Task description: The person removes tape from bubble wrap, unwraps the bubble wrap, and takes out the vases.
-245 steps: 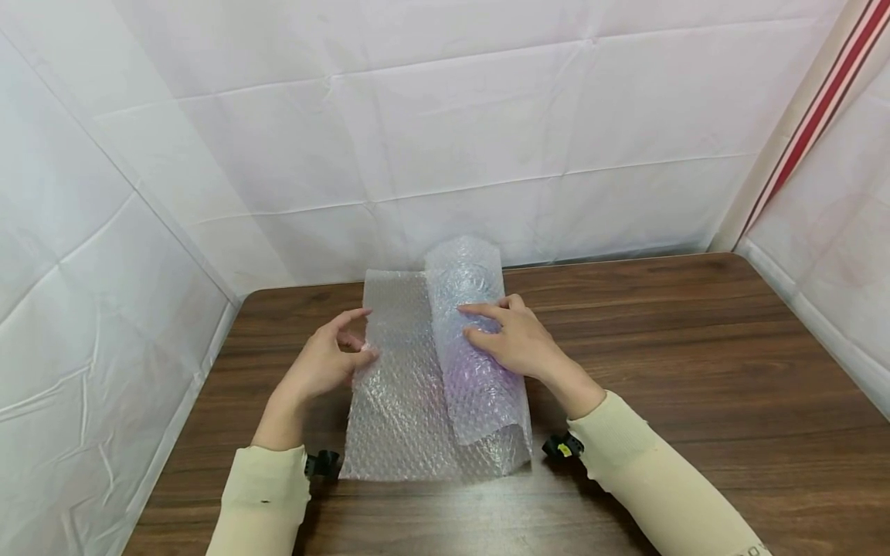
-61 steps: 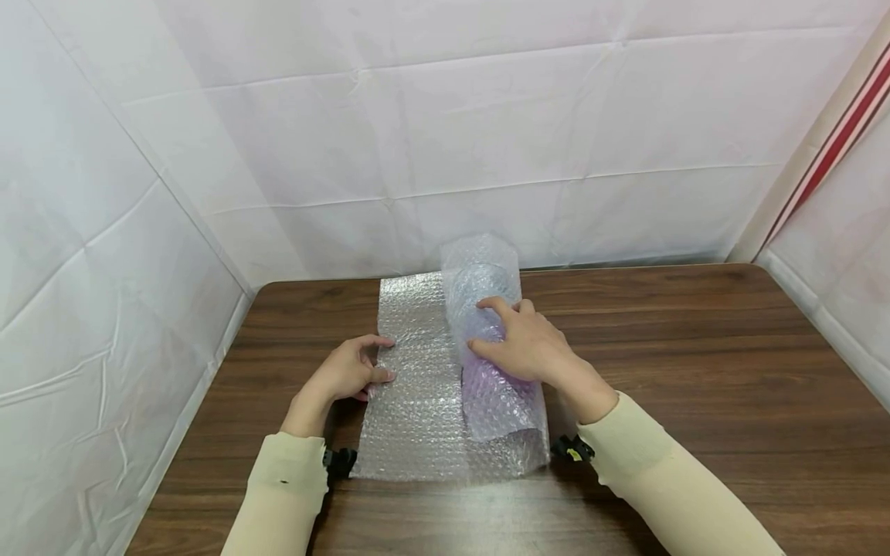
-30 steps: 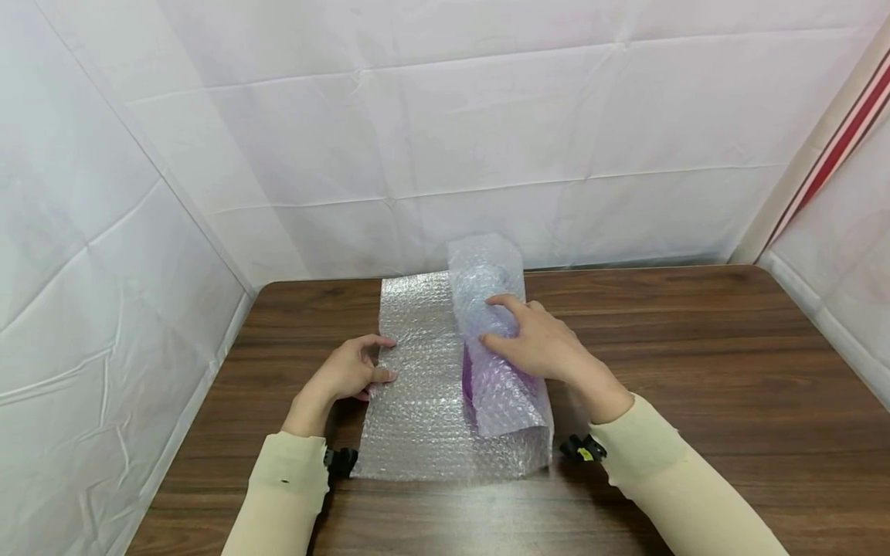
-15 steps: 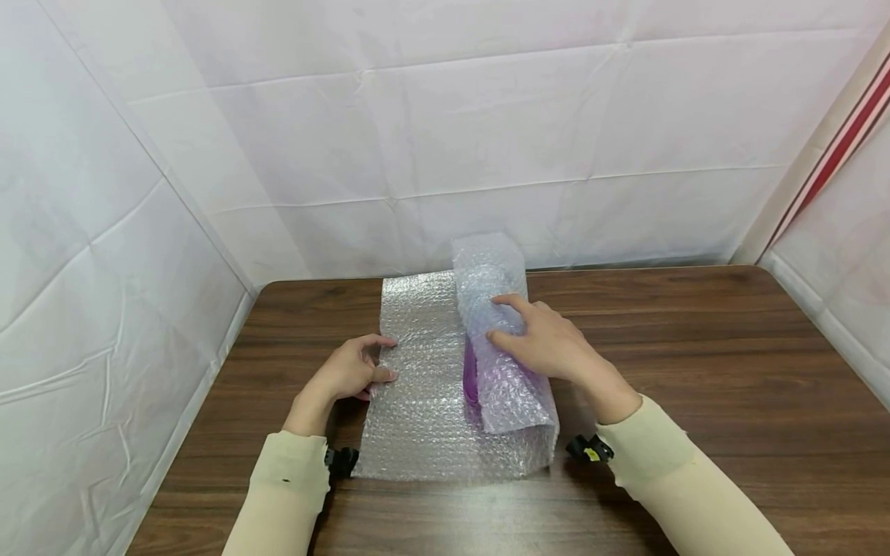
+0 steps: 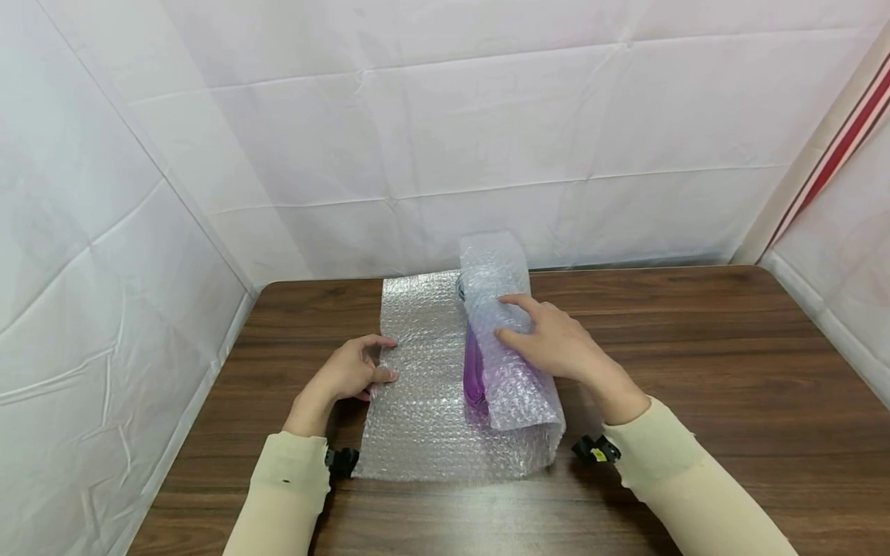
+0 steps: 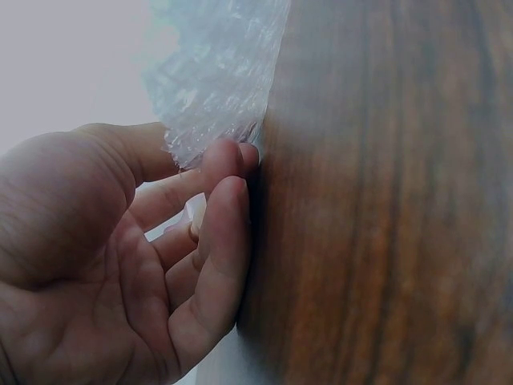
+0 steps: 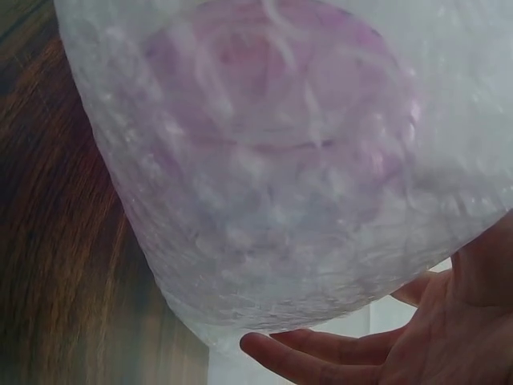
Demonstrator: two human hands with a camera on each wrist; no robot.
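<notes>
A sheet of clear bubble wrap [image 5: 420, 417] lies on the table, its right part folded over a purple, rounded object [image 5: 474, 371] with a bluish far end. A purple strip of that object shows at the fold's left edge; its kind is hard to tell. In the right wrist view its round purple end [image 7: 272, 80] shows blurred through the wrap. My left hand [image 5: 348, 371] pinches the sheet's left edge, with the edge between thumb and fingers in the left wrist view. My right hand [image 5: 556, 340] rests on the folded layer, fingers extended and apart.
The brown wood-grain table [image 5: 695, 371] reaches to both sides and in front of the wrap. A white cloth [image 5: 473, 123] hangs behind the table's far edge. Small black wrist cameras [image 5: 342, 462] sit at both cuffs.
My right hand has shifted to the right, drawing the folded wrap with it. More of the purple object shows at the fold's left edge. My left hand has hardly moved over the last two seconds.
</notes>
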